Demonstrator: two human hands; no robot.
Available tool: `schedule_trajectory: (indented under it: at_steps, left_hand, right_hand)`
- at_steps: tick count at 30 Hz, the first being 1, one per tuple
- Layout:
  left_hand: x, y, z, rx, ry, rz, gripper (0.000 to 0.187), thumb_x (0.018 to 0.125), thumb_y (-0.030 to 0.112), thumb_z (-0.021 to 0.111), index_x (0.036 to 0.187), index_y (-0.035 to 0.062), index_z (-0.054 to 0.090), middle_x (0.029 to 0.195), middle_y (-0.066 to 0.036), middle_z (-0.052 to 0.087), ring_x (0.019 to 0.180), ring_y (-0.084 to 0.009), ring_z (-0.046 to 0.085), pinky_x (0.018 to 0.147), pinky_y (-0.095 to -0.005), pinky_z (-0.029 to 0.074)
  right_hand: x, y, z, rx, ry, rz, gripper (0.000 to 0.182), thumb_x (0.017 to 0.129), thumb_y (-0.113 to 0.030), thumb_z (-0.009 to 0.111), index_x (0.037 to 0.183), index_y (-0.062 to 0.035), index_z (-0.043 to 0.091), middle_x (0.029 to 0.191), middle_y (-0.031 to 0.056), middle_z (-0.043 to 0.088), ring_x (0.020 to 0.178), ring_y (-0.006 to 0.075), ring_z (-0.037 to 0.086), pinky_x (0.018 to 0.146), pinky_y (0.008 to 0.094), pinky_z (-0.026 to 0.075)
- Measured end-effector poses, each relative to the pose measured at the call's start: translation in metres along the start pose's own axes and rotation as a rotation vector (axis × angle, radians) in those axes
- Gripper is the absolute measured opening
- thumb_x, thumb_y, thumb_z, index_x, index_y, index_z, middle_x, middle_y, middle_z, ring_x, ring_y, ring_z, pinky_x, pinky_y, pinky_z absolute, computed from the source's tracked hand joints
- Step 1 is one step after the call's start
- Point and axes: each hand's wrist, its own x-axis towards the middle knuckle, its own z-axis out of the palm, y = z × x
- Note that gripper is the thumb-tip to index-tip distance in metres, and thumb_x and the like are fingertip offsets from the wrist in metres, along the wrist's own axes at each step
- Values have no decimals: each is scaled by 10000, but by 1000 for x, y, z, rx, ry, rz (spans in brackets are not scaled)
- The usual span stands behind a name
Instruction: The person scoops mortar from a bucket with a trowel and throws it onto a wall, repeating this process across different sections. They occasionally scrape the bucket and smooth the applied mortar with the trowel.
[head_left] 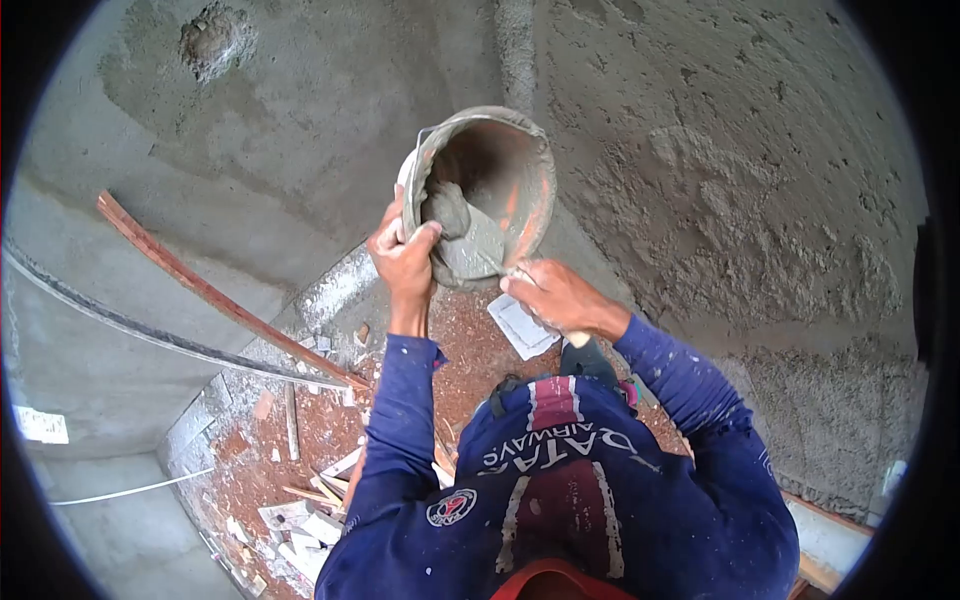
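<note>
A mortar-caked bucket (543,200) is tipped so its mouth faces me, with its wire handle along the left rim. My left hand (405,250) grips the bucket by its left rim, thumb over the edge. My right hand (555,297) is wrapped round the light handle of a trowel, whose butt shows below the fist. The trowel's blade (478,247) reaches into the mouth of the bucket, coated in grey mortar. A lump of wet mortar (447,208) sits at the blade's far end, inside the bucket.
Rough wet plaster covers the right wall (720,190); the left wall (330,110) is smoother. A long wooden strip (200,283) and a metal straightedge (130,325) lean at left. A pale rectangular piece (523,325) lies on the floor below the bucket. Debris (310,530) litters the lower left.
</note>
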Motion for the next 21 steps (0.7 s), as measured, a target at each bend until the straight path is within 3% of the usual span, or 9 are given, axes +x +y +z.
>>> schedule_trajectory:
  at_steps: [3, 5, 6, 10, 13, 17, 19, 20, 21]
  left_hand:
    - [-13, -12, 1, -149, 151, -135, 293, 730, -77, 622, 1019, -70, 670, 1090, -96, 668, 936, -134, 617, 848, -261, 480]
    - [-31, -35, -10, -268, 186, -322, 375, 753, -69, 602, 1127, -58, 633, 989, -38, 665, 838, -102, 610, 780, -255, 498]
    - [-36, -50, -14, -272, 202, -318, 375, 753, -69, 602, 1127, -58, 633, 989, -38, 665, 838, -102, 610, 780, -255, 498]
    - [-63, -65, -24, 47, 445, -468, 360, 758, -11, 632, 1116, -41, 648, 934, -23, 630, 796, -98, 576, 717, -239, 461]
    - [-70, -65, -38, -84, 629, -508, 380, 744, 6, 604, 1123, -27, 618, 934, -34, 611, 853, -163, 596, 738, -290, 490]
    - [-111, -83, -101, -58, 920, -484, 410, 783, 23, 621, 1187, -27, 572, 1086, -118, 618, 991, -253, 610, 858, -383, 522]
    - [-120, -72, -97, -38, 1020, -431, 396, 799, 36, 620, 1187, -24, 569, 1102, -132, 620, 1014, -271, 611, 870, -408, 528]
    - [-121, -63, -87, -63, 1069, -382, 384, 799, 41, 618, 1175, -23, 572, 1110, -138, 619, 1017, -281, 616, 872, -419, 532]
    - [-123, -56, -81, -54, 1078, -379, 384, 799, 41, 618, 1175, -23, 572, 1110, -138, 619, 1017, -281, 616, 872, -419, 532]
  right_hand:
    - [2, 36, 14, -34, 161, -102, 524, 946, -398, 511, 996, 117, 595, 882, 298, 647, 892, 421, 655, 820, 488, 486]
    - [25, 95, 37, -112, 50, -32, 519, 946, -403, 511, 988, 106, 600, 898, 306, 648, 907, 433, 652, 821, 493, 490]
    - [39, 110, 36, -198, -22, 1, 514, 945, -409, 510, 981, 95, 606, 914, 315, 649, 923, 444, 649, 822, 499, 495]
    - [38, 92, 21, -300, 21, -12, 385, 958, -320, 496, 992, 45, 615, 912, 312, 637, 874, 476, 625, 784, 516, 497]
    - [49, 68, -12, -455, -127, 20, 394, 932, -343, 522, 1020, 30, 617, 801, 284, 647, 800, 463, 645, 748, 536, 516]
    - [71, 25, -59, -377, -289, -236, 408, 900, -346, 571, 1077, 20, 591, 793, 263, 655, 764, 440, 654, 698, 524, 512]
    - [89, 19, -70, -173, -459, -357, 402, 878, -326, 613, 1064, 29, 582, 782, 253, 647, 750, 438, 647, 684, 513, 502]
    - [97, 21, -75, -45, -394, -592, 366, 868, -302, 631, 1054, 10, 588, 776, 241, 638, 748, 448, 625, 684, 513, 487]
    - [107, 19, -86, -11, -472, -636, 349, 876, -315, 635, 1025, -1, 602, 778, 220, 644, 737, 397, 641, 671, 487, 490]
